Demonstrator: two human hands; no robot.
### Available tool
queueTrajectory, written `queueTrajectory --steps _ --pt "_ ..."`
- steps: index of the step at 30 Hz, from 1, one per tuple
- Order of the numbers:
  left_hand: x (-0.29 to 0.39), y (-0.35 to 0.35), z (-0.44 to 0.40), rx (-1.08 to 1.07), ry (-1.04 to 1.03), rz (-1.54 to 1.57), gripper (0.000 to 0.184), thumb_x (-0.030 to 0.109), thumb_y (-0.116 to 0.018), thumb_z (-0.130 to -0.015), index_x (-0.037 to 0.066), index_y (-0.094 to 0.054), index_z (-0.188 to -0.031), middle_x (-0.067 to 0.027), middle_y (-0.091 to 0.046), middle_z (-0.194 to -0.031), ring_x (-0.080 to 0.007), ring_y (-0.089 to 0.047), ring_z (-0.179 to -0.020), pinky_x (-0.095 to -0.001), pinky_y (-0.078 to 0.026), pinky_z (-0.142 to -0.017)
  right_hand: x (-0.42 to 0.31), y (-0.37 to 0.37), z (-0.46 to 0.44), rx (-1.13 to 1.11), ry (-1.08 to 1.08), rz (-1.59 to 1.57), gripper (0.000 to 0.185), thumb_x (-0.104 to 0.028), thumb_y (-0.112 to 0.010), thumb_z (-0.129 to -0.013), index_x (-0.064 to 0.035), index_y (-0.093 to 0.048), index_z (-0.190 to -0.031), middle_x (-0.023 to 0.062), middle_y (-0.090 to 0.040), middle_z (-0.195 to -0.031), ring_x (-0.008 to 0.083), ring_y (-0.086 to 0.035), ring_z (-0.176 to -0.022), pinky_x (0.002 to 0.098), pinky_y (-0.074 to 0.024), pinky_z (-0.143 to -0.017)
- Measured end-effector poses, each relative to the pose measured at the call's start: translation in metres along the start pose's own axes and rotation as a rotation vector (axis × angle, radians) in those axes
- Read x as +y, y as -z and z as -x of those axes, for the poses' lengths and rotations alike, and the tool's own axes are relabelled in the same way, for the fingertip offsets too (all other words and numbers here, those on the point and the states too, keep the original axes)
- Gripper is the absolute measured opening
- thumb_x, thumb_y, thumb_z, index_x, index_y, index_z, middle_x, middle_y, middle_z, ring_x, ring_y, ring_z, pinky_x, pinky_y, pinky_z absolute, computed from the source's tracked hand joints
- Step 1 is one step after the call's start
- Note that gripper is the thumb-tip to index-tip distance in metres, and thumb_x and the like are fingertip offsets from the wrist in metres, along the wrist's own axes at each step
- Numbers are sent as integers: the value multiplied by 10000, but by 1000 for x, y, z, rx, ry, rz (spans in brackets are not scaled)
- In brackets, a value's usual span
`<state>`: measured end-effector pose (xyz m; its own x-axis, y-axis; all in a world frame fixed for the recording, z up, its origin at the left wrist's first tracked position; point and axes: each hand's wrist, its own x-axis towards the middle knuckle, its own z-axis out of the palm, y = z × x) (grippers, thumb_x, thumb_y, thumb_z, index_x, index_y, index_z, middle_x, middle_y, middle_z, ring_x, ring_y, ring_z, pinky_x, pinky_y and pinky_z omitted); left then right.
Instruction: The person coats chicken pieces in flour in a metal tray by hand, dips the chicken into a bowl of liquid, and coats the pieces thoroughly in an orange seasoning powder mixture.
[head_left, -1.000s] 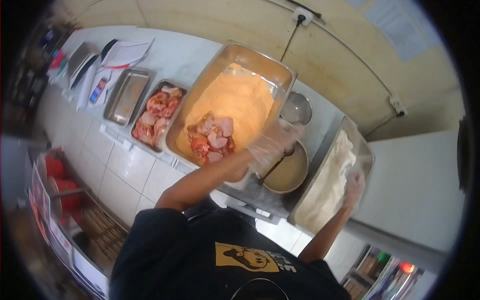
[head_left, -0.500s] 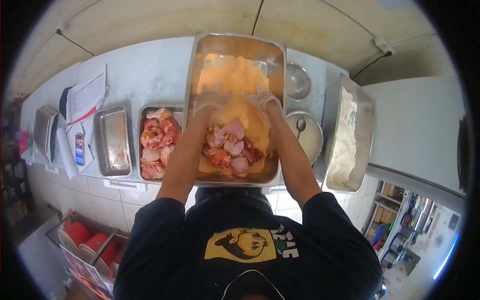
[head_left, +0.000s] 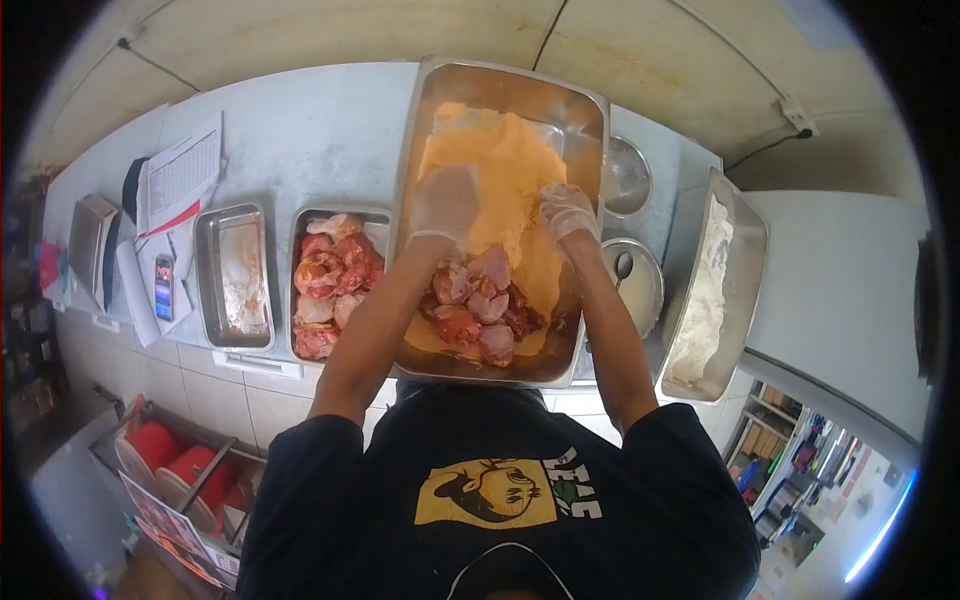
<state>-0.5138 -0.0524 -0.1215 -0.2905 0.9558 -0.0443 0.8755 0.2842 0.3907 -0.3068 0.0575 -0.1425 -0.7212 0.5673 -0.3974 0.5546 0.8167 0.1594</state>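
Raw meat pieces (head_left: 485, 305) in large steel pan (head_left: 588, 340), heaped on orange powder (head_left: 500, 150), on the body side of both gloved hands; left hand (head_left: 445, 207) at the powder, motion-blurred, finger spread and any hold cannot be told; right hand (head_left: 568, 210) by the pan's right wall, fingers curled narrow, contents unclear; right of the hands, bowl with spoon (head_left: 635, 285), then tray of white powder (head_left: 705, 300); left of them, smaller meat tray (head_left: 300, 225) on counter (head_left: 330, 120).

Commercial-type kitchen, prob. food prep area: long counter (head_left: 300, 130) w/ metal trays of raw meat (head_left: 335, 265), orange powder (head_left: 500, 150) & white flour-like powder (head_left: 705, 300), plus metal bowls (head_left: 628, 178), tiled floor (head_left: 215, 390).
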Motion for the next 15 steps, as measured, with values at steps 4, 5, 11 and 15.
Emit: queueTrajectory --steps 4,5,11,15 --pt "13 2 10 79 24 49 201 165 -503 -844 34 -654 -838 -170 -677 -897 -374 -643 -886 -461 -496 -736 -12 -1 18 413 -135 -686 242 -143 -535 -820 -129 -696 -1000 130 -678 -1044 308 -636 -947 369 -494 -845" --pt "11 -9 11 109 67 325 214 189 -510 -855 33 -653 -818 -172 -677 -897 -374 -643 -880 -457 -496 -744 -11 4 26 424 -120 -682 242 -143 -535 -820 -129 -696 -1000 130 -678 -1044 308 -636 -947 369 -494 -845" --pt "40 -43 19 155 17 478 386 300 -541 -879 30 -594 -1150 -170 -668 -987 -329 -642 -917 -418 -506 -808 -78 71 38 432 -445 -1398 398 -347 -557 -907 -27 -646 -1127 112 -667 -966 215 -619 -878 299 -486 -806" --pt "89 -59 35 25 74 650 385 310 -522 -900 33 -589 -1158 -151 -656 -1005 -303 -632 -932 -405 -505 -819 -82 102 49 356 -238 -2289 511 -373 -460 -978 8 -496 -1317 103 -583 -1188 199 -542 -1067 296 -397 -980"
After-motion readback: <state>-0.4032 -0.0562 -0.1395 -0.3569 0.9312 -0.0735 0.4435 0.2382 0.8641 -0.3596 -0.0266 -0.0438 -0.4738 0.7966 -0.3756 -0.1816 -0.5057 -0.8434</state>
